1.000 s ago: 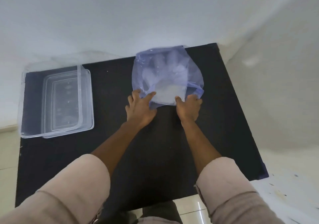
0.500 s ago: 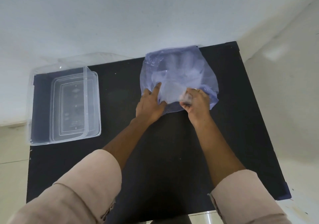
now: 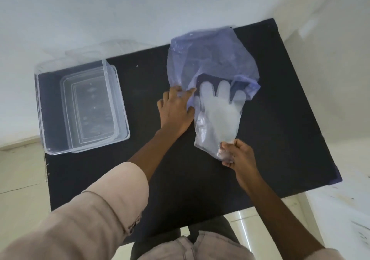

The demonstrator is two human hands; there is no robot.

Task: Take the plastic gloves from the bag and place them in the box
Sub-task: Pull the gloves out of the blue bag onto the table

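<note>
A thin bluish plastic bag (image 3: 210,59) lies on the black table (image 3: 152,91) at the back, right of centre. My left hand (image 3: 176,107) grips the bag's near edge and holds it down. My right hand (image 3: 238,155) is shut on the cuff of the clear plastic gloves (image 3: 218,115). The gloves stretch from the bag's mouth toward me, fingertips still under the bag's rim. The clear plastic box (image 3: 80,107) stands open on the table's left end, apart from both hands.
A clear lid (image 3: 94,49) leans against the white wall behind the box. The table's right edge runs close to a white wall. Pale floor tiles show on the left and below the table's near edge.
My right hand has pulled back toward me with the gloves, drawing them mostly out of the bag. My left hand has stayed on the bag's edge.
</note>
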